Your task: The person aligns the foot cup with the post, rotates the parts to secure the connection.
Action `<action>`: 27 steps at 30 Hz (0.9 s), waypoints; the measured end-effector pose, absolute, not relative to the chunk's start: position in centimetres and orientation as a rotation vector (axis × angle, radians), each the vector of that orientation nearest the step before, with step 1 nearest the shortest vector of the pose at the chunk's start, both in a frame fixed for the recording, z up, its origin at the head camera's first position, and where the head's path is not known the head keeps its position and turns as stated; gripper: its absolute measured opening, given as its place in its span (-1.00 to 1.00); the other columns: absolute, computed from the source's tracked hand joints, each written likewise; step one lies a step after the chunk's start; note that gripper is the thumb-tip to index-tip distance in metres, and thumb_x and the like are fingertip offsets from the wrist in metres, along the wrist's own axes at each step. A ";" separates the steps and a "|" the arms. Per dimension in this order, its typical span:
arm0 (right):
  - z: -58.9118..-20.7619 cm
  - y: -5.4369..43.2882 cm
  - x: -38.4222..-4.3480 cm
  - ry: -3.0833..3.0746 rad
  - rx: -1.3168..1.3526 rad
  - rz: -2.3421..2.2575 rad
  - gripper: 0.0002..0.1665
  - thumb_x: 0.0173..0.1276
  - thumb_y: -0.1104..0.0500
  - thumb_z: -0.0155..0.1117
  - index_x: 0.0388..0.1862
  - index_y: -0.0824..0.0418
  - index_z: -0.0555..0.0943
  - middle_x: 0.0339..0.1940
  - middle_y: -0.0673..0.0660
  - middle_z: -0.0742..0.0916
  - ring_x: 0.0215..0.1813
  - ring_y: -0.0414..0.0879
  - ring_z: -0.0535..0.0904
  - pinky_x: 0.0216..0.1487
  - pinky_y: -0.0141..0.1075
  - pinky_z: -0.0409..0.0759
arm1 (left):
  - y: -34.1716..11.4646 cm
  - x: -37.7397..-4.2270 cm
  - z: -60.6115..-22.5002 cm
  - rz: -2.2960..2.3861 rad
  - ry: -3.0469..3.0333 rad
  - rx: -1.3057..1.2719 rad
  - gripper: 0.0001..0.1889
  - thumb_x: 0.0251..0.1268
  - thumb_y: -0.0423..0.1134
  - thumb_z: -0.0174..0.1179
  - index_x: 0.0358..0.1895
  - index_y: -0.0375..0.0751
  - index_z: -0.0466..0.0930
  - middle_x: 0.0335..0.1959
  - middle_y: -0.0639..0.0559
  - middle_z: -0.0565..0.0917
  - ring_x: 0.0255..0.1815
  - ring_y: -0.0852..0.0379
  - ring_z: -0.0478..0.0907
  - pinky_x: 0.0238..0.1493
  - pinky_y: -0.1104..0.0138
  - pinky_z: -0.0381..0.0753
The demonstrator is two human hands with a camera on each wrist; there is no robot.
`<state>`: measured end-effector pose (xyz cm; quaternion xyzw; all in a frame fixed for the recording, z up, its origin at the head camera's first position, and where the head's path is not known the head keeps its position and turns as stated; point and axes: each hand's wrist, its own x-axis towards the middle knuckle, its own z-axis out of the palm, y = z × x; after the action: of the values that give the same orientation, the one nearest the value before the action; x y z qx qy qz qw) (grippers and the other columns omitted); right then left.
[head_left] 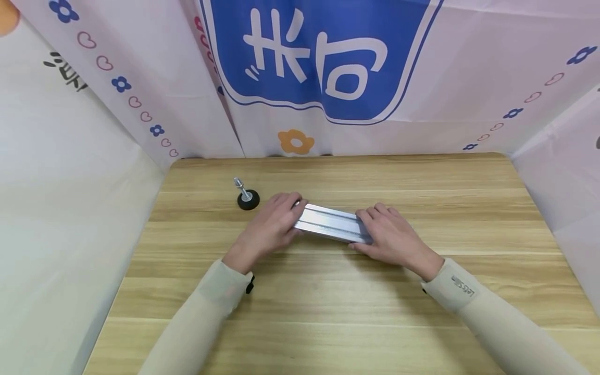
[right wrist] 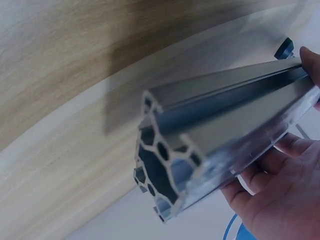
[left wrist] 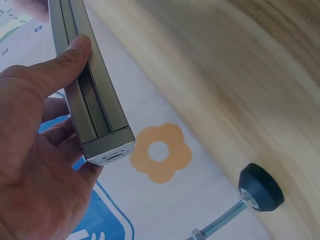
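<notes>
Between both hands in the head view is a silver aluminium extrusion profile with long grooves, slightly tilted down to the right. My left hand grips its left end; in the left wrist view the thumb presses along the groove, fingers behind, and a flat end plate with a hole shows. My right hand holds the other end. In the right wrist view its fingers wrap beneath the profile, whose hollow, webbed end section is exposed.
On the wooden table, left of the left hand, stands a levelling foot with a black round base and threaded stud. White printed cloth hangs behind the table and along its sides.
</notes>
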<state>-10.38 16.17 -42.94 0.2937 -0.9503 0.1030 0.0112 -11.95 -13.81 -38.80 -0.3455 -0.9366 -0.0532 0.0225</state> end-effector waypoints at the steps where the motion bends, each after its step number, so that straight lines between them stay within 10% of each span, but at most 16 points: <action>1: -42.9 16.2 -10.4 -2.963 0.918 0.332 -0.09 0.27 -0.34 0.49 0.30 0.31 0.57 0.10 0.27 0.77 0.11 0.13 0.64 0.10 0.05 0.63 | -13.8 -11.9 -38.7 -0.165 -2.891 -1.079 -0.29 0.21 -0.14 0.56 0.37 -0.36 0.52 0.26 -0.18 0.62 0.31 -0.14 0.59 0.52 0.02 0.49; 10: -42.2 16.3 -10.1 -2.982 0.900 0.490 -0.15 0.26 -0.22 0.55 0.31 0.28 0.52 -0.01 0.22 0.74 -0.22 -0.02 0.66 -0.24 -0.10 0.70 | -14.0 -11.9 -37.8 -0.134 -2.774 -1.129 -0.35 0.21 -0.18 0.56 0.32 -0.32 0.54 0.21 -0.16 0.63 0.23 -0.12 0.61 0.45 0.04 0.56; 27: -40.8 16.2 -9.9 -3.079 0.817 0.769 -0.07 0.17 -0.16 0.62 0.42 0.20 0.47 0.19 0.20 0.72 0.00 0.03 0.68 -0.04 -0.03 0.72 | -13.7 -11.9 -35.6 -0.041 -2.642 -1.172 -0.26 0.08 -0.21 0.63 0.35 -0.35 0.56 0.23 -0.16 0.64 0.22 -0.08 0.63 0.45 0.12 0.57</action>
<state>-9.88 16.23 -40.80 0.2488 -0.9374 0.2340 -0.0678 -11.93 -13.70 -35.64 -0.4024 -0.9067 -0.0141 0.1253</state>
